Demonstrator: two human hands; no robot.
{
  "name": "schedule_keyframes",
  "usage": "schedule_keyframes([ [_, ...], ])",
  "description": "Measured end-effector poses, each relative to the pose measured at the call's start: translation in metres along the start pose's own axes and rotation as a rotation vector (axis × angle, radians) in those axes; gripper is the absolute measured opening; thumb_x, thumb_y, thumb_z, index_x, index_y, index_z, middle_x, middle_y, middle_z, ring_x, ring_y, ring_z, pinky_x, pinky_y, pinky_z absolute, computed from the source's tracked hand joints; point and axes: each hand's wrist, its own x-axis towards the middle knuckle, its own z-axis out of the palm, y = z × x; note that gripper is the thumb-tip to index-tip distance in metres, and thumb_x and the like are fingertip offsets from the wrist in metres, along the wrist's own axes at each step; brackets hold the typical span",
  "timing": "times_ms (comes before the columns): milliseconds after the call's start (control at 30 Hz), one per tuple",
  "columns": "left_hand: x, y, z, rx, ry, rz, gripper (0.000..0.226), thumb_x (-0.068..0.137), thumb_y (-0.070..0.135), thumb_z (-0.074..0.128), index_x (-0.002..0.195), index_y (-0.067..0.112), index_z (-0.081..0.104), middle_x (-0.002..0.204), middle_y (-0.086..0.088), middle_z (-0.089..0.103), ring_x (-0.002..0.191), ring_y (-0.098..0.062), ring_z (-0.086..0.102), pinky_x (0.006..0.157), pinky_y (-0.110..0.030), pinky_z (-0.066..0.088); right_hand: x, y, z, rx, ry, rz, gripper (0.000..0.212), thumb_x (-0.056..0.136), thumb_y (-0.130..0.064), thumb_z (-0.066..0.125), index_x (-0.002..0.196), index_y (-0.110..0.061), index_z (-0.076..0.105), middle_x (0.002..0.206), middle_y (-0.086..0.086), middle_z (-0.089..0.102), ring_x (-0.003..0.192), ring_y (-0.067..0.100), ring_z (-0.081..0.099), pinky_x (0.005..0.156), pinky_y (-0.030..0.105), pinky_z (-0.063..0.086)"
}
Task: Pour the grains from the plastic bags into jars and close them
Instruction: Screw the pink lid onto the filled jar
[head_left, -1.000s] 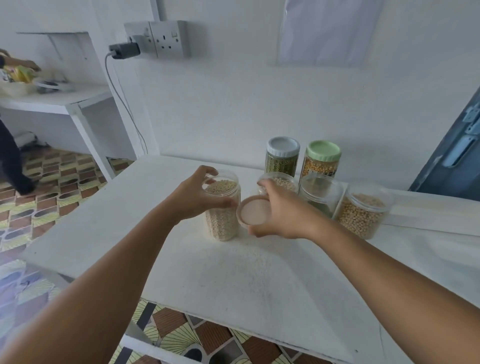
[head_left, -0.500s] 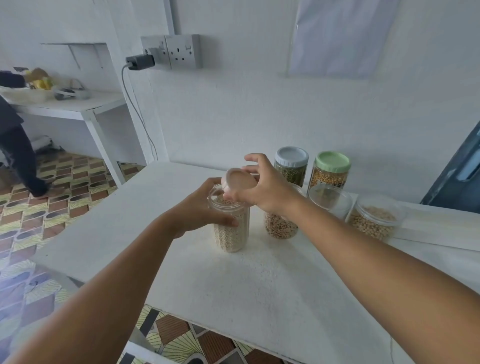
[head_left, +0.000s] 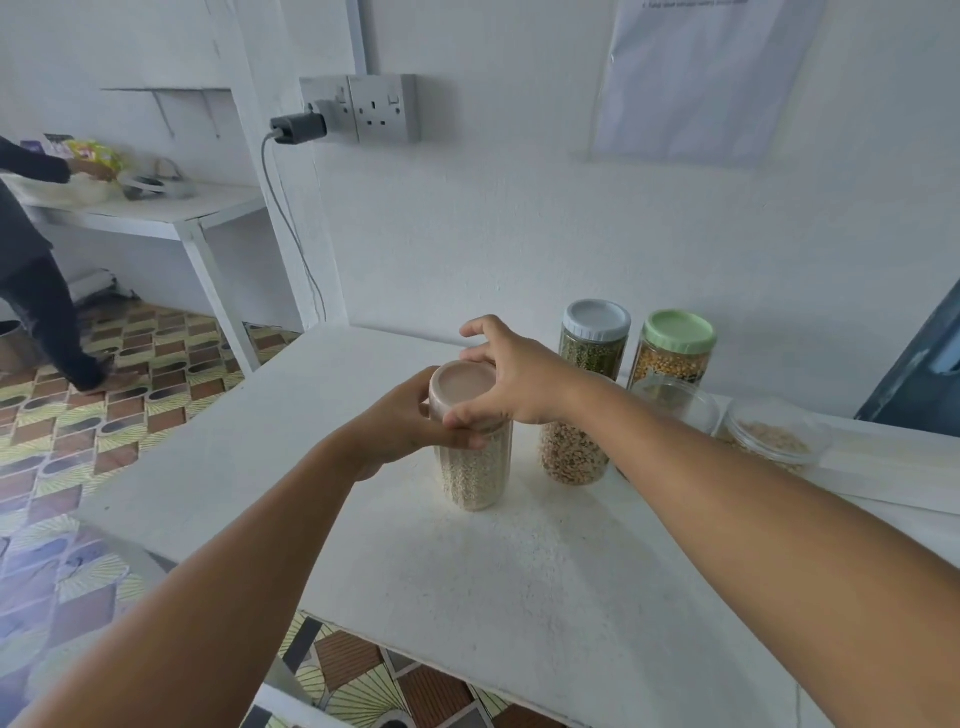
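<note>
A tall clear jar of pale grains (head_left: 474, 470) stands upright on the white table (head_left: 519, 571). A pink lid (head_left: 462, 387) sits on its mouth. My left hand (head_left: 410, 423) wraps the jar's upper part from the left. My right hand (head_left: 511, 371) grips the lid's rim from the right and above. Just right of it stands a lidless jar of brownish grains (head_left: 571, 457), partly hidden by my right forearm.
Against the wall stand a grey-lidded jar (head_left: 595, 338) of green grains and a green-lidded jar (head_left: 675, 348) of yellow grains. Two lidless jars (head_left: 774, 436) stand at the right. A person (head_left: 36, 270) moves by a side table at far left.
My right hand carried the pink lid from beside the jar up over its mouth and set it down on top. My left hand kept holding the jar.
</note>
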Motion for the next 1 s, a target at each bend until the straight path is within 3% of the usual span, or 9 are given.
schedule_keyframes([
  [133,-0.002,0.003,0.0,0.01,0.005,0.017,0.089,0.065,0.022,0.1,0.138,0.039,0.052,0.125,0.015,0.067,0.12,-0.005,0.062,0.091,-0.025,0.055,-0.002,-0.003,-0.003,-0.045,-0.011,-0.024,0.1,0.067,-0.052,0.094,0.149,-0.037,0.037,0.156,-0.008,0.047,0.135,0.012,0.05,0.103,0.027,0.043],
  [233,-0.003,0.007,-0.005,0.061,0.007,0.017,0.099,0.065,0.018,0.098,0.144,0.043,0.045,0.126,0.015,0.065,0.116,-0.004,0.063,0.086,-0.02,0.055,-0.003,-0.004,-0.006,-0.075,-0.032,-0.031,0.103,0.066,-0.056,0.093,0.151,-0.039,0.037,0.16,-0.009,0.043,0.14,0.013,0.047,0.105,0.029,0.043],
  [333,0.0,0.013,-0.012,0.111,0.004,-0.021,0.121,0.061,0.021,0.101,0.156,0.045,0.03,0.131,0.007,0.064,0.12,-0.006,0.061,0.095,-0.025,0.054,-0.005,-0.001,-0.011,-0.103,-0.051,0.006,0.116,0.065,-0.066,0.089,0.158,-0.038,0.025,0.162,-0.004,0.037,0.144,0.018,0.041,0.112,0.036,0.041],
  [400,0.002,0.017,-0.014,0.142,-0.03,-0.038,0.128,0.058,0.023,0.103,0.158,0.044,0.027,0.133,0.008,0.062,0.123,-0.007,0.059,0.103,-0.03,0.052,-0.006,0.002,-0.012,-0.116,-0.056,0.038,0.116,0.066,-0.068,0.086,0.158,-0.037,0.024,0.154,-0.001,0.044,0.136,0.019,0.048,0.104,0.034,0.045],
  [500,0.003,0.018,-0.009,0.17,-0.033,-0.032,0.118,0.058,0.021,0.103,0.153,0.039,0.036,0.131,0.012,0.062,0.123,-0.006,0.059,0.103,-0.032,0.052,-0.007,0.001,-0.013,-0.134,-0.052,0.041,0.109,0.068,-0.064,0.087,0.156,-0.035,0.029,0.149,-0.005,0.05,0.122,0.014,0.055,0.095,0.03,0.048],
  [633,0.0,0.015,-0.007,0.152,-0.005,0.003,0.098,0.061,0.016,0.101,0.142,0.038,0.049,0.125,0.014,0.065,0.114,0.001,0.061,0.097,-0.029,0.055,-0.004,-0.008,-0.017,-0.218,-0.074,0.019,0.103,0.07,-0.059,0.088,0.155,-0.029,0.037,0.149,-0.008,0.051,0.127,0.015,0.055,0.092,0.028,0.047],
  [833,0.001,0.011,-0.006,0.141,-0.003,-0.006,0.093,0.063,0.017,0.101,0.138,0.04,0.051,0.125,0.013,0.065,0.116,-0.004,0.061,0.096,-0.03,0.056,-0.004,-0.009,-0.011,-0.229,-0.058,0.013,0.07,0.071,-0.051,0.086,0.133,-0.032,0.058,0.12,-0.011,0.064,0.106,0.01,0.062,0.086,0.033,0.057],
  [1000,0.002,0.012,-0.006,0.141,-0.017,-0.01,0.096,0.063,0.018,0.101,0.141,0.039,0.049,0.128,0.012,0.063,0.12,-0.005,0.059,0.095,-0.028,0.056,-0.001,-0.013,-0.021,-0.263,-0.07,0.014,0.082,0.071,-0.056,0.087,0.142,-0.031,0.056,0.132,-0.011,0.06,0.115,0.012,0.057,0.085,0.028,0.05],
])
